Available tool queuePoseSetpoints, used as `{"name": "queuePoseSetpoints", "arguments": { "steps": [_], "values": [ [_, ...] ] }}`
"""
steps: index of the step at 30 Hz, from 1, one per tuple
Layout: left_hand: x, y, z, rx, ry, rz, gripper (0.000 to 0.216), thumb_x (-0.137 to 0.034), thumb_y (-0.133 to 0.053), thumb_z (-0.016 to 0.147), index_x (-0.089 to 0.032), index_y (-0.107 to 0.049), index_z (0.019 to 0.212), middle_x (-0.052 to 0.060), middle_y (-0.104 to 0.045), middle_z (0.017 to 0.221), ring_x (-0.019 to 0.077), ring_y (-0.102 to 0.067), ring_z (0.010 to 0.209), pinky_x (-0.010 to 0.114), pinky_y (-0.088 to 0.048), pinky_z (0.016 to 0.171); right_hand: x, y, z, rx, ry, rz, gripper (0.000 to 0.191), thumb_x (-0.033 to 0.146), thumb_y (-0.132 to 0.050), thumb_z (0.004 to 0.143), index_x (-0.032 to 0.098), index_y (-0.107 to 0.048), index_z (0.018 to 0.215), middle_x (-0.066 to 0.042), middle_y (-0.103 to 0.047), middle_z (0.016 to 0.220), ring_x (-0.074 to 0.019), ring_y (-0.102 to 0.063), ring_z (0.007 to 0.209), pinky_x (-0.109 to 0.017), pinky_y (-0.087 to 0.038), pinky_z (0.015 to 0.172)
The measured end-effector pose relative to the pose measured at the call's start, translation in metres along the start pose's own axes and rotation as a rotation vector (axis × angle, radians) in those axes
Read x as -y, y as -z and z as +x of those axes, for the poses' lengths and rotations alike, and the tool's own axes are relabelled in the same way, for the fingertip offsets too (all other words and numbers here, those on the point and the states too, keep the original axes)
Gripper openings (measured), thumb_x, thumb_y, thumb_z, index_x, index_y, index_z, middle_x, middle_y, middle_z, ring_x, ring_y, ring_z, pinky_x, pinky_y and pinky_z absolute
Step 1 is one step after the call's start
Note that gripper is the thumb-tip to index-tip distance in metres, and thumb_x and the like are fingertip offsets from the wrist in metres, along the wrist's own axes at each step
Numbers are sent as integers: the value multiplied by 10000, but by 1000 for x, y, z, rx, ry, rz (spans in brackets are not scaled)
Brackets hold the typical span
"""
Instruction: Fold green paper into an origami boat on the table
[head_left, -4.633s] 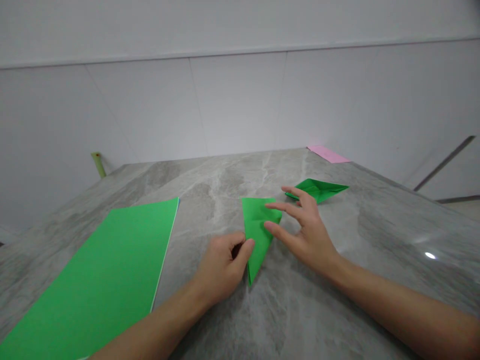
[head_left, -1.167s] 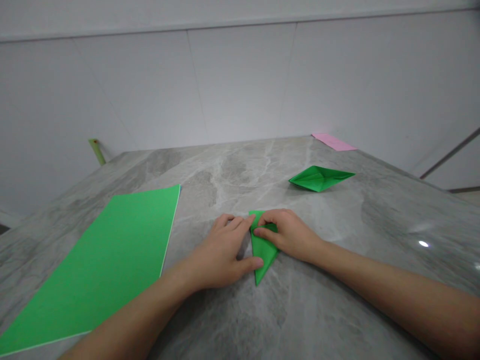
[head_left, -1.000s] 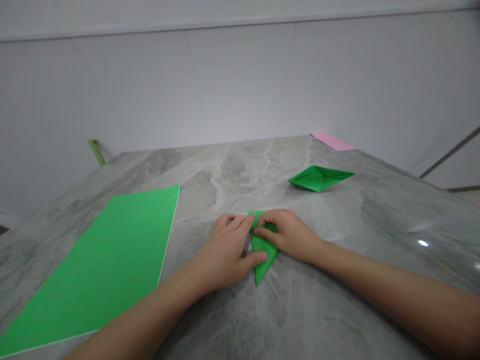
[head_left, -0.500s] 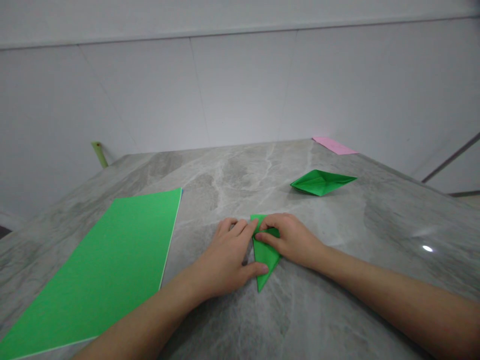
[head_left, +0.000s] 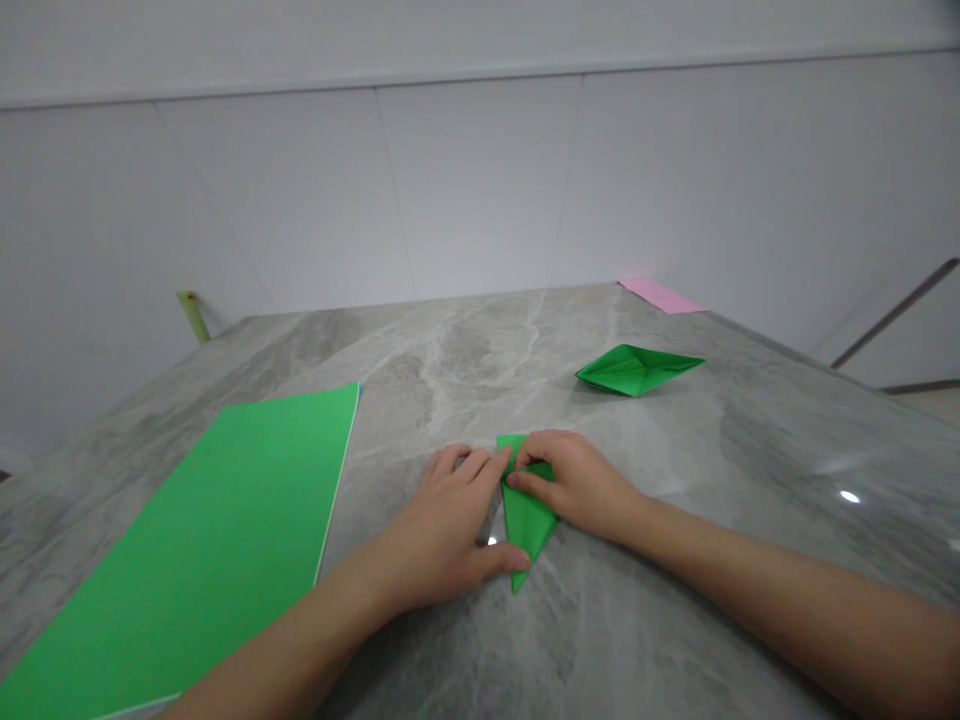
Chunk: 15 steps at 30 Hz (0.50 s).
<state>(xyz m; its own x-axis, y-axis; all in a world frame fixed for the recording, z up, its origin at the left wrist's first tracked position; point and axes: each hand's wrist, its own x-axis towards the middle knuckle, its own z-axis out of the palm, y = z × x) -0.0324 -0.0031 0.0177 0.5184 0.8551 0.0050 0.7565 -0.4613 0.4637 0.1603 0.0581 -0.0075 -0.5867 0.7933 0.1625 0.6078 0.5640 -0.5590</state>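
Note:
A small piece of folded green paper (head_left: 528, 522) lies on the table in front of me, with its narrow point toward me. My left hand (head_left: 454, 535) is spread out along its left side. The left thumb presses near the lower point, and the left fingertips touch the upper left edge. My right hand (head_left: 574, 480) is closed in a pinch at the upper part of the same paper, thumb and index finger near the left edge. The right hand hides part of the paper's upper right side.
A large green paper stack (head_left: 217, 540) lies to the left, partly under my left forearm. Beyond my right hand sits a folded green paper shape (head_left: 636, 371) with pointed ends. Pink paper (head_left: 661, 295) lies at the far right table edge, near the wall.
My left thumb has slid a little down toward the paper's lower point. The right hand keeps its pinch. The whole view has shifted slightly.

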Motion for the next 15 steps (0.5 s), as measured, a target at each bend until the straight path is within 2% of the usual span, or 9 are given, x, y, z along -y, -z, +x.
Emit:
{"name": "queuePoseSetpoints", "arguments": {
  "steps": [8,15],
  "values": [
    [3,2,-1,4,-10,-38,796,-453,-808,704,-219,-442,1371,84,-537,1357,323,-406,1290,502,-356,1099,-1,-2,-1,-18,-17,-4,77,209,-681,835,181,-687,764,-25,-702,785,-183,-623,771,-291,-425,713],
    [3,3,-2,22,27,-72,961,-477,-872,586,-199,-431,1394,102,-507,1411,330,-372,1329,487,-341,1118,-1,-1,0,-16,-13,2,65,201,-684,833,177,-688,773,-30,-709,795,-190,-629,780,-299,-428,727]
  ]
}}
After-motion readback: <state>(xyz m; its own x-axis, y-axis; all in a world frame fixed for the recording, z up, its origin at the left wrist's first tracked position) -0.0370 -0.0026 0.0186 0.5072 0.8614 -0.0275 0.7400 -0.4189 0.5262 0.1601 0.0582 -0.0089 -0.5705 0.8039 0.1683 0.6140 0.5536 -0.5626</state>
